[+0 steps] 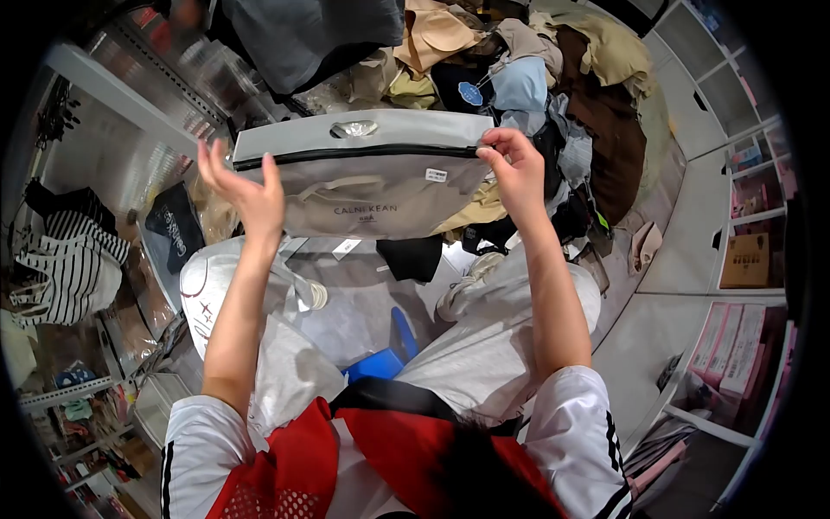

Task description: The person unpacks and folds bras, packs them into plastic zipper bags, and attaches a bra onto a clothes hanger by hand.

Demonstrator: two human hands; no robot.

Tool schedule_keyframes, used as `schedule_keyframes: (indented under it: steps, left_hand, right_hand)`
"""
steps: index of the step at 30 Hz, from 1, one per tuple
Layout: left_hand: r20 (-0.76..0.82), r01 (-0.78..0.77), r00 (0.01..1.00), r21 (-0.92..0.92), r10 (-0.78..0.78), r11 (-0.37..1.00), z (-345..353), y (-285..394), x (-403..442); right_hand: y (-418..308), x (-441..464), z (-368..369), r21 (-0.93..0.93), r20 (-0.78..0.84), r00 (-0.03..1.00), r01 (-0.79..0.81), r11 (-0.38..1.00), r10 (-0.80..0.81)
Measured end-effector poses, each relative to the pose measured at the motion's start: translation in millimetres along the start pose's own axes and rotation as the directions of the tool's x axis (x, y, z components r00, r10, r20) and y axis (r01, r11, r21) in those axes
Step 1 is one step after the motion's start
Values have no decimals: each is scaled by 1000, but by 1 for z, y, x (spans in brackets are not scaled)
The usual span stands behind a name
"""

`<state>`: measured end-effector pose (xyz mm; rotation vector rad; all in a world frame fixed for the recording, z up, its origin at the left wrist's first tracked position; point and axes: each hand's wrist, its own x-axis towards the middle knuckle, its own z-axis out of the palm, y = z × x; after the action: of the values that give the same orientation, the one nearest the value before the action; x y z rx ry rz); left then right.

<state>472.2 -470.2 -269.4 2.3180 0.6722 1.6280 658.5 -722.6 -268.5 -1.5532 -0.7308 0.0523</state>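
A translucent grey zip bag (406, 177) with "CALNI KEAN" printed on it hangs level in front of me, its pale top band pierced by an oval handle hole. Beige fabric shows through its front, and a small white label sits near the right end. The black zipper along the top looks closed. My right hand (521, 177) pinches the bag's upper right corner, at the zipper's end. At the opposite end, my left hand (246, 195) has its fingers spread, with the thumb over the bag's left edge. Whether those fingers touch it is unclear.
A large heap of clothes (605, 112) lies beyond the bag. Shelves with pink boxes (731, 346) line the right side. Striped garments (73, 259) hang at left beside racks. A blue plastic object (376, 365) rests on the floor between my legs.
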Motion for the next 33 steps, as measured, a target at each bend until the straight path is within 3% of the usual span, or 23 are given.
schedule_keyframes:
  steps: [1, 2, 4, 9, 12, 16, 21, 25, 30, 33]
  left_hand:
    - [47, -209, 978, 84, 205, 974, -4, 11, -1]
    - [134, -321, 940, 34, 314, 946, -4, 25, -6]
    - [398, -377, 802, -239, 444, 895, -4, 57, -9]
    - [559, -29, 786, -393, 264, 919, 23, 66, -23]
    - [480, 96, 857, -508, 188, 856, 28, 73, -22]
    - [504, -38, 823, -410, 261, 911, 30, 68, -22]
    - [533, -98, 802, -329, 270, 939, 25, 59, -19]
    - [503, -128, 830, -248, 240, 960, 21, 33, -18]
    - [507, -119, 828, -260, 241, 958, 13, 37, -18]
    - [508, -74, 839, -251, 197, 965, 12, 41, -21]
  right_hand:
    - [2, -1, 10, -43, 53, 992, 116, 992, -114]
    - [-3, -4, 23, -77, 103, 984, 153, 985, -144]
    - [-18, -9, 48, -125, 206, 951, 258, 958, -230]
    - [-38, -2, 71, -162, 305, 873, 441, 883, -380]
    - [-39, 2, 71, -153, 330, 850, 477, 865, -411]
    - [-29, 6, 66, -209, 421, 775, 588, 781, -471]
    - [-18, 10, 64, -241, 389, 770, 614, 751, -505]
    - [-11, 14, 51, -306, 307, 791, 608, 732, -529]
    - [-18, 2, 49, -432, 340, 715, 696, 574, -611]
    - [-13, -4, 56, -434, 339, 725, 686, 584, -600]
